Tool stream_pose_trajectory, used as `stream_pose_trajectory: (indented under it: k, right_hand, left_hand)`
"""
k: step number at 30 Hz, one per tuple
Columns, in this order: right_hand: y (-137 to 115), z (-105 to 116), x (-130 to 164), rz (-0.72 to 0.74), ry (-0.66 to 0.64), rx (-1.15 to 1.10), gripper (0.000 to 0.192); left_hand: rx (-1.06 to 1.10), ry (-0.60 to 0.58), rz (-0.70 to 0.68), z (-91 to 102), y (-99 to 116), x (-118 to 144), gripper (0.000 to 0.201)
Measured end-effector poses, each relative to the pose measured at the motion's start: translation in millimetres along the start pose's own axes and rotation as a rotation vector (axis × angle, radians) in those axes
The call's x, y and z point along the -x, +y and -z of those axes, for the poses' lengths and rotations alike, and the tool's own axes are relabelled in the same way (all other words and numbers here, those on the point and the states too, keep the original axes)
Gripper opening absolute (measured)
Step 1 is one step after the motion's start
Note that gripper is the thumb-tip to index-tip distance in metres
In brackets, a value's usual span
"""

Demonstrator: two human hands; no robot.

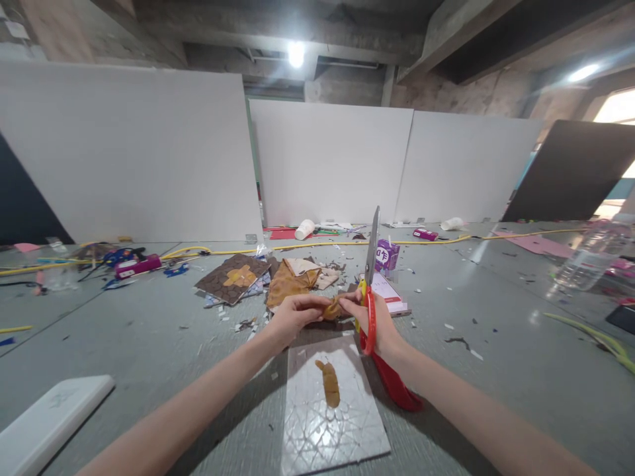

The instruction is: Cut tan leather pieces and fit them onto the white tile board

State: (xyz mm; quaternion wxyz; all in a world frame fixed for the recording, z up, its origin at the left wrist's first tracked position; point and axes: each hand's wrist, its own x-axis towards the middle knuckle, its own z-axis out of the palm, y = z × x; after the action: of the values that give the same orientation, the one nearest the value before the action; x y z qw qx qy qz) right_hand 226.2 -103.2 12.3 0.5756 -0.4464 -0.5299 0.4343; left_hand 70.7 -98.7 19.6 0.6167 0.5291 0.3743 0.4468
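Observation:
Between the fingertips of both hands is a small piece of mustard-brown cloth. My left hand pinches its left side, and my right hand pinches its right side. Scissors with red and yellow handles hang on my right hand, blades pointing up. Below my hands lies a white board with a cracked-tile pattern. A brown elongated cutout rests on its upper half. Just beyond my left hand is a heap of mustard cloth. Something red lies under my right wrist.
A dark brown patterned board with an orange flower lies further left. Scraps, a purple carton and a phone lie ahead. A yellow cable crosses the table before white partitions. A plastic bottle stands right; a white slab lies left.

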Motion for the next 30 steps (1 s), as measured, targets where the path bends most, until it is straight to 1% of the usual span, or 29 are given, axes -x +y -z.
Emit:
stream_pose_trajectory:
  k: [2,5,8,14,17,22,26,28,30]
  right_hand:
    - [-0.9,1.0,-1.5,0.004,0.015,-0.021,0.030]
    - [-1.6,0.8,-2.4,-0.002,0.035,-0.044,0.029]
    - [-1.2,-0.4,-2.2,-0.008,0.053,-0.049,0.028]
    - [1.3,-1.4,-1.3,-0.024,0.057,-0.046,0.028]
    - [0.4,-2.0,-0.9,-0.014,0.055,-0.049,0.028]
    - [-1.1,-2.8,0.1,-0.024,0.078,-0.088,0.030]
    - [-0.3,0.9,-0.9,0.013,0.079,0.062,0.024]
    - [-3.2,3.5,-1.4,0.012,0.033,0.164,0.022]
    - [-10.1,5.7,-1.2,-0.025,-0.039,0.220,0.023]
  left_hand:
    - [0.000,0.019,-0.014,-0.7,3.0,-2.5,0.024]
    - [0.069,0.045,-0.025,-3.4,9.7,-3.9,0.023]
    - [0.082,0.021,-0.042,-5.0,12.8,-4.3,0.024]
    - [-0.077,-0.041,-0.080,0.3,3.3,-7.1,0.032]
    - [-0.141,-0.032,-0.105,3.3,0.7,-8.2,0.031]
    - [-0.245,-0.008,-0.162,3.0,2.7,-8.1,0.029]
    - [-0.253,0.005,-0.179,2.1,3.4,-7.5,0.029]
    - [-0.250,0.009,-0.180,3.1,4.3,-7.7,0.030]
    - [-0.261,0.018,-0.183,5.4,5.8,-8.6,0.031]
